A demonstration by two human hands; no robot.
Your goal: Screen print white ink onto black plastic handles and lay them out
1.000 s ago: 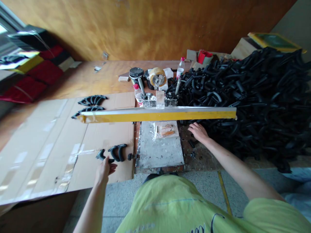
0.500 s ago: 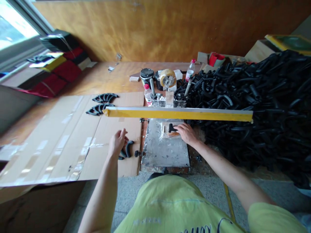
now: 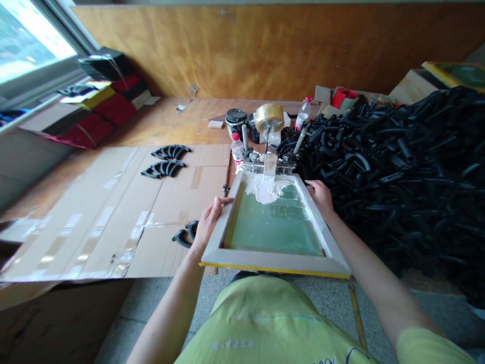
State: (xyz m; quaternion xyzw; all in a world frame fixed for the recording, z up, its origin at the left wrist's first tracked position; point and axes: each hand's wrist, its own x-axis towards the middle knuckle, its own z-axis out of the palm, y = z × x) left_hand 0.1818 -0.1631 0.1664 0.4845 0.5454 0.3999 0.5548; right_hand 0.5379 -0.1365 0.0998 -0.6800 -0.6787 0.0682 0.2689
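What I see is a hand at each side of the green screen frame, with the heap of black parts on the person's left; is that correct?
Not quite: the heap of black parts is on the right, as the head view shows. The left hand and right hand do flank the green screen frame.

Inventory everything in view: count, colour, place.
Framed screen: 1, grey-green, between hands
Paste: 1, white, on screen
Tape: 1, yellow, behind screen
Bottles: 2, red-capped, behind screen
Tubs: 2, dark, behind screen
Parts pile: uncountable, black, right
Curved parts: several, black, on cardboard
Cardboard: count unclear, tan, left
Stacks: several, red-black, left
Second frame: 1, yellow-edged, right
Panel: 1, brown, rear
Shirt: 1, green, bottom
Left hand: 1, bare, at screen
Right hand: 1, bare, at screen
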